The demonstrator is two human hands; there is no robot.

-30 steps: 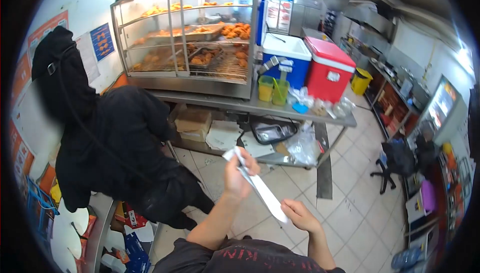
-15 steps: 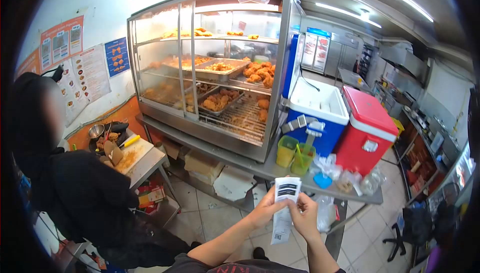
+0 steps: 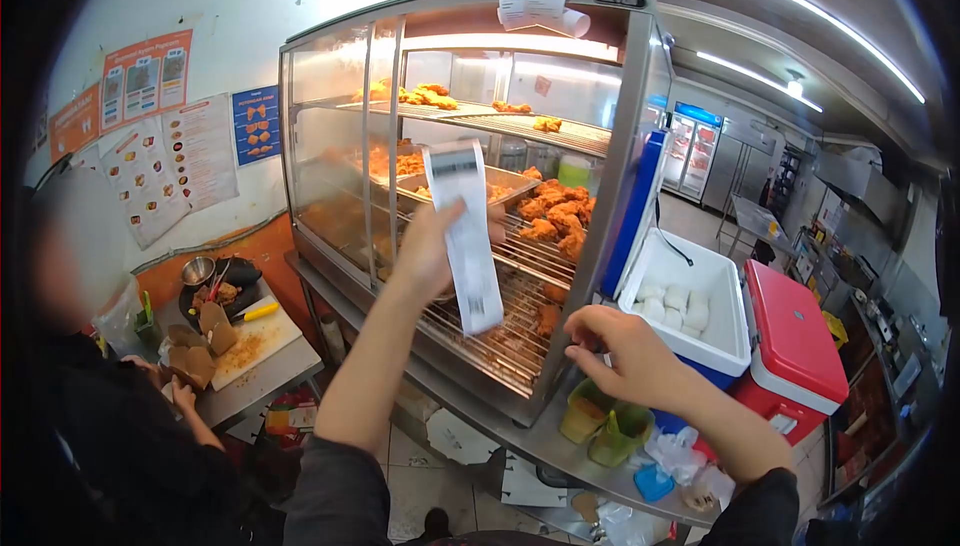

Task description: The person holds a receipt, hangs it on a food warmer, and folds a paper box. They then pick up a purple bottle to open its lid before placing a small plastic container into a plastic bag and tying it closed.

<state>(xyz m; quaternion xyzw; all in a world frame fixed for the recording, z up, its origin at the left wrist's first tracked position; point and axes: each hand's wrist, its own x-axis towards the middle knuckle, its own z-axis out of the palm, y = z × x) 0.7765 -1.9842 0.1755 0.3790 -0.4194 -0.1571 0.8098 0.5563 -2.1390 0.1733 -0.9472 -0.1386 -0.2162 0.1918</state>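
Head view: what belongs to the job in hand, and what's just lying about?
Apparently in the job:
printed paper slip, held in the left hand
glass-fronted food display cabinet behind it

Apparently just lying about:
red cooler
open blue cooler
green plastic tubs

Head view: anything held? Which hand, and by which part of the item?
Left hand holds a printed receipt by its upper half; the lower end hangs free. Right hand shows nothing held.
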